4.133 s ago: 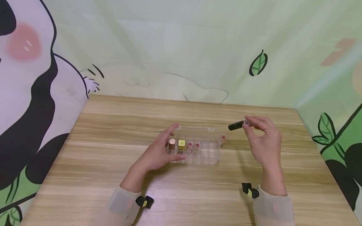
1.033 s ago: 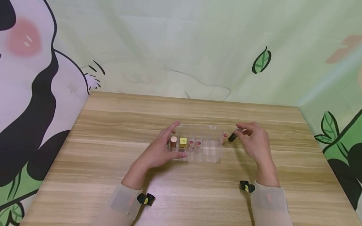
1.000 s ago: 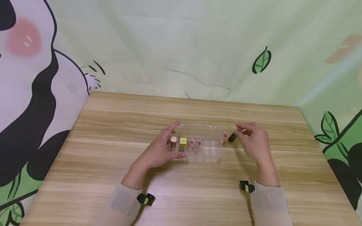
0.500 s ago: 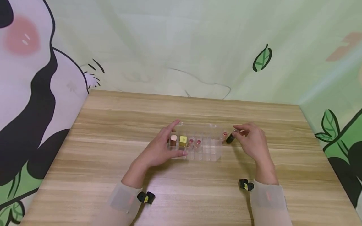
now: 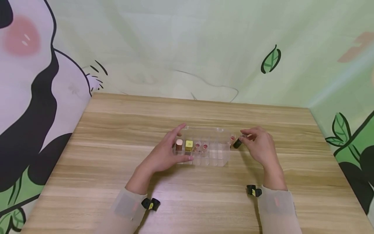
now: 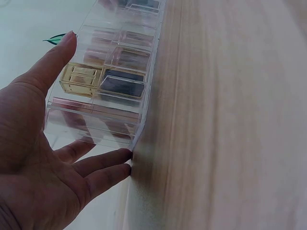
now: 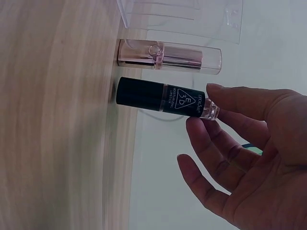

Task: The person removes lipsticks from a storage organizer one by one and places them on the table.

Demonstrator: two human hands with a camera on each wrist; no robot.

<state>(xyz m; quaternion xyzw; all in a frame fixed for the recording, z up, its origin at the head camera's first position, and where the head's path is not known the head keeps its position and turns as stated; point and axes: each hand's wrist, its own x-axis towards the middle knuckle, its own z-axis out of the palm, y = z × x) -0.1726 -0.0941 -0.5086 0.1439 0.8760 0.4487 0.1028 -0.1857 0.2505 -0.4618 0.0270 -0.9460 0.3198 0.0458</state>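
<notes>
My right hand [image 5: 261,146] pinches the clear top end of a black lipstick tube [image 7: 158,97] between thumb and fingers. The tube stands nearly upright, its base at the tabletop, beside a clear-capped pink lipstick [image 7: 168,56]. That pink one stands just outside the right end of a clear compartmented lipstick organizer [image 5: 219,159]. My left hand [image 5: 162,152] grips the organizer's left end, thumb along the front and fingers behind. Inside its back row stand a brown lipstick [image 5: 179,145], a yellow-topped lipstick [image 5: 189,146] and two clear-capped pink lipsticks [image 5: 205,148].
The wooden table [image 5: 201,198] runs back to a pale green wall sheet [image 5: 163,48] printed with a panda and leaves. A black camera mount sits at each wrist, the left mount [image 5: 150,204] and the right mount [image 5: 254,190].
Since the earliest frame my right hand has lowered the black lipstick, turned it from near-horizontal to upright and brought it left next to the pink lipstick. The left hand keeps its grip.
</notes>
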